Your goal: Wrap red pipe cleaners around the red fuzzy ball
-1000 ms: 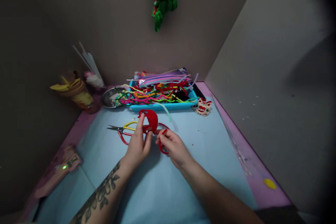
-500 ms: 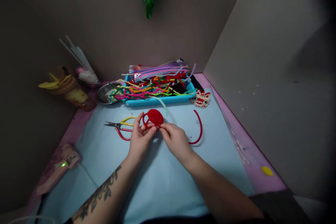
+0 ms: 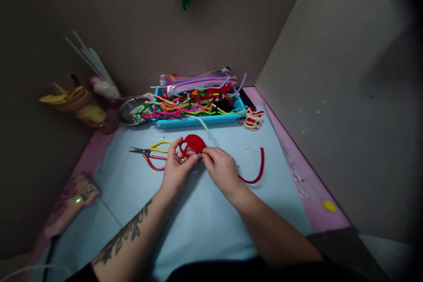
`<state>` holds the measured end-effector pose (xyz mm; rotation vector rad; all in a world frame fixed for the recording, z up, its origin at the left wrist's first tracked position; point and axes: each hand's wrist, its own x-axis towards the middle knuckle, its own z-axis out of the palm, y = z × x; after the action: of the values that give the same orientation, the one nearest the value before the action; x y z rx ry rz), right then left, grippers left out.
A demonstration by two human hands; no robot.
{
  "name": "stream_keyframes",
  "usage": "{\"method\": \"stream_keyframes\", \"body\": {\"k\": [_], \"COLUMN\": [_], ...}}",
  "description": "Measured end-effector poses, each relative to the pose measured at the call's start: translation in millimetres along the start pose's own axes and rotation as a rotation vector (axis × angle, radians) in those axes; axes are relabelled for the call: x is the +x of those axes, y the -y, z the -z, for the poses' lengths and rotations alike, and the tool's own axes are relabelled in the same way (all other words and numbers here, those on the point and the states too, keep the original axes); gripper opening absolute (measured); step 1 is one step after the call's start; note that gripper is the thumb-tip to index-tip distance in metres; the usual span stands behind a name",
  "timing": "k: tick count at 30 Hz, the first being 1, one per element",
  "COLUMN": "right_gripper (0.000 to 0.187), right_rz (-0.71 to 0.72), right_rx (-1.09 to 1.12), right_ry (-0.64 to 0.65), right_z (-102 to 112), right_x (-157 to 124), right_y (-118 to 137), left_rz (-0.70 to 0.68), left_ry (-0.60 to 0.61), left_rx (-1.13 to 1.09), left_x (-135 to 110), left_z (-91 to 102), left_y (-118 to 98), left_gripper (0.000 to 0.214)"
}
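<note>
My left hand [image 3: 177, 166] is closed on the edge of a round red fuzzy piece [image 3: 195, 142], which has a filled disc and an open loop on its left side. At the piece's lower right edge, my right hand [image 3: 220, 168] pinches what looks like a red pipe cleaner [image 3: 262, 163]. Its long tail curves out past the right hand above the blue sheet. The fingertips hide the exact join. Just left of my left hand lie scissors [image 3: 146, 153] with one yellow and one red handle, blades pointing left.
A blue tray [image 3: 201, 122] of colourful pipe cleaners stands at the back, with a metal bowl [image 3: 123, 115] on its left and a lion-face ornament [image 3: 251, 120] at its right corner. A pink glue gun [image 3: 71, 211] lies at left. A yellow disc [image 3: 329, 205] is at right.
The red tail has swung outward to the right, its tip now lower and farther right. Both hands keep their hold on the red piece. The whole view has shifted slightly.
</note>
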<state>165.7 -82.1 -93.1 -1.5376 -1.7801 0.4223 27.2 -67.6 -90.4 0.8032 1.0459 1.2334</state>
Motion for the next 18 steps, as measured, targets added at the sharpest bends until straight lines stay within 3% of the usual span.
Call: {"method": "stream_keyframes", "body": {"k": [11,18], "right_gripper": [0.017,0.014], "right_rz": [-0.041,-0.183], "right_rx": [0.167,0.263], "right_ry": [-0.020,-0.009], "right_z": [-4.1,-5.5], "right_x": [-0.1,-0.5], "right_y": [0.9,4.0], "left_rz": [0.002,-0.100], "left_ry": [-0.038,-0.039], "left_rx": [0.011,0.130], "left_x": [-0.5,-5.2], "left_z": [-0.4,-2.6], "left_y": [-0.6,-1.9], "left_gripper": [0.080,0.075]}}
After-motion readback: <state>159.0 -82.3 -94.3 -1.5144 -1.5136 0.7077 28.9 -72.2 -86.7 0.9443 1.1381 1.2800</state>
